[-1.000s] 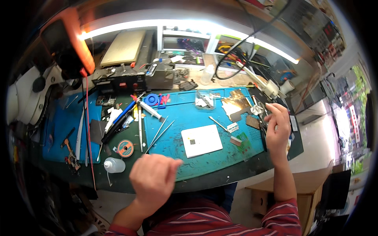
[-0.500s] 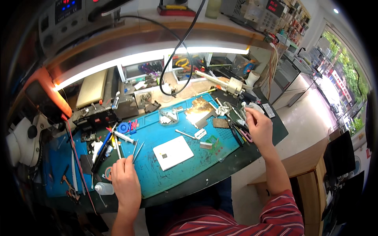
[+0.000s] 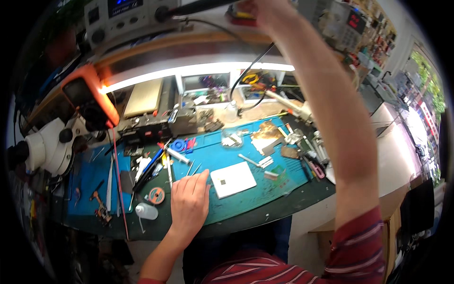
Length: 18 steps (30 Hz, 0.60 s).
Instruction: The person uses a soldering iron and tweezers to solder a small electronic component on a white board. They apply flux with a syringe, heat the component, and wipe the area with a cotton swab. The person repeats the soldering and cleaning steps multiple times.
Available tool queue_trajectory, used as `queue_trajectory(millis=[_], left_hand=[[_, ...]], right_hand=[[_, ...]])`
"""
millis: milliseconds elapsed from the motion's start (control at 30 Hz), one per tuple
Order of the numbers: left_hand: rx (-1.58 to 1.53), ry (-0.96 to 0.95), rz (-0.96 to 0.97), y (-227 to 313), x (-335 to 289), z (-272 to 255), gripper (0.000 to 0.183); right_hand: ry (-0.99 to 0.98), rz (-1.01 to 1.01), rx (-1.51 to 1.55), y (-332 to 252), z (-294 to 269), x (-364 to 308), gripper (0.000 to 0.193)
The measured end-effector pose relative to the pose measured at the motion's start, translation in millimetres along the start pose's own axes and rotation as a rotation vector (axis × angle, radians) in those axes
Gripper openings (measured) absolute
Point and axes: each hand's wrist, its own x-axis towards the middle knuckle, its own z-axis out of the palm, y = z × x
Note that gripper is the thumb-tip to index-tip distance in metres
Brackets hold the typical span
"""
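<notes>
My left hand [image 3: 189,203] lies flat, palm down, on the blue-green work mat [image 3: 213,156]; it holds nothing. Its fingertips are just left of a white rectangular plate [image 3: 232,179] and close to thin tweezers [image 3: 191,168]. My right arm reaches high over the bench. My right hand [image 3: 259,8] is up at the shelf of instruments, next to a black rod-shaped handle [image 3: 203,7] and a red and yellow object. The frame's top edge cuts off its fingers, so its grip is hidden. A black cable [image 3: 246,75] hangs from there to the bench.
A white microscope [image 3: 45,146] and an orange meter [image 3: 90,97] stand at the left. Several hand tools, a solder spool [image 3: 156,195] and a small white bottle [image 3: 146,211] lie on the mat. Bench power units [image 3: 118,14] sit on the shelf.
My right hand has left the tools at the mat's right end and risen to the upper shelf. My left hand has slid forward onto the mat. The view has tilted upward.
</notes>
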Motion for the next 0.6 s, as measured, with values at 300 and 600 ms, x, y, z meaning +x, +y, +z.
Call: queue_trajectory(millis=[300,600], left_hand=[[-0.102,0.054,-0.021,-8.3,-30.4,-20.3,0.026],[-0.219,-0.265,-0.008,-1.0,9.7,2.3,0.076]], right_hand=[[0.241,0.035,-0.051,5.1,-12.4,46.1,0.008],[0.270,0.152,0.163,-33.8,19.0,-1.9,0.010]])
